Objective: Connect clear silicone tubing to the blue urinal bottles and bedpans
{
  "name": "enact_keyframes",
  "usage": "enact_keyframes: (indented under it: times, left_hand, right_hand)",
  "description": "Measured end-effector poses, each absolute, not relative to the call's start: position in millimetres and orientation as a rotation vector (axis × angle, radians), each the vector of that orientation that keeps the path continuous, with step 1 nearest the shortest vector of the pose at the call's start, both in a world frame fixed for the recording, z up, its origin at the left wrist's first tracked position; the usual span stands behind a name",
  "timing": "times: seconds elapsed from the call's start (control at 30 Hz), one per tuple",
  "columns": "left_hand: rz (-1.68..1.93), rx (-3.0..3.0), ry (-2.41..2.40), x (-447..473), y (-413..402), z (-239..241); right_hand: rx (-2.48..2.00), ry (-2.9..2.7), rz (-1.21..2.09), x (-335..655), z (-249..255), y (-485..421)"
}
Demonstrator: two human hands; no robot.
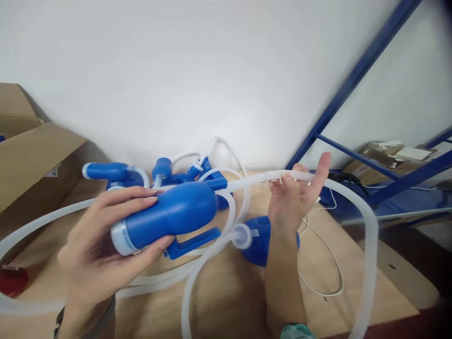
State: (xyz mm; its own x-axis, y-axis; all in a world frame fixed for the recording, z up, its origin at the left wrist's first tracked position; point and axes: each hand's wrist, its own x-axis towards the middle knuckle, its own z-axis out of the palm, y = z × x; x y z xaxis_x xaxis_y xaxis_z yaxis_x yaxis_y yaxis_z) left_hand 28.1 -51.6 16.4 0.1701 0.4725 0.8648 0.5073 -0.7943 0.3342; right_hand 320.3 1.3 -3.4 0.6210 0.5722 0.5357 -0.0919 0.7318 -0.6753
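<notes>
My left hand (109,235) is wrapped round a blue plastic bottle (176,209) with a pale translucent cap and a blue side handle (196,242). It is held tilted above the table, its narrow spout (219,183) pointing right. A whitish translucent tube (247,181) lines up with the spout; whether it is pushed onto it, I cannot tell. My right hand (296,193) grips this tube between thumb and fingers, one finger stretched upward. From there the tube arcs down at the right. Behind my right forearm lies another blue bottle (256,254), partly hidden, with a translucent cap and tube.
More blue bottles (109,170) with coiled tubes stand at the back of the wooden table (226,292), by a white wall. An open cardboard box (42,150) is at left. Right are a blue metal frame (353,80), a thin white cable (339,268) and a stool (406,278).
</notes>
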Motion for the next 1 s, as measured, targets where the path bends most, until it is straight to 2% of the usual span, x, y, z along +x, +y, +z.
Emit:
enact_keyframes:
  times: [0.4,0.6,0.8,1.0]
  left_hand:
    - [-1.664,-2.561,-0.869,29.8,-31.0,10.6]
    - [-1.644,-2.604,-0.803,38.1,-28.7,5.1]
    - [-1.727,-2.674,-0.835,49.5,-24.7,-9.8]
    - [-1.48,-2.713,-0.808,54.3,-19.8,-14.4]
  right_hand:
    - [-0.719,-0.821,0.477,321.6,-12.1,13.0]
    - [-0.736,-0.821,0.777,301.6,-10.0,8.6]
    - [-0.487,-0.705,1.042,304.6,-19.2,12.5]
    - [-0.562,-0.793,0.941,313.5,-21.8,20.0]
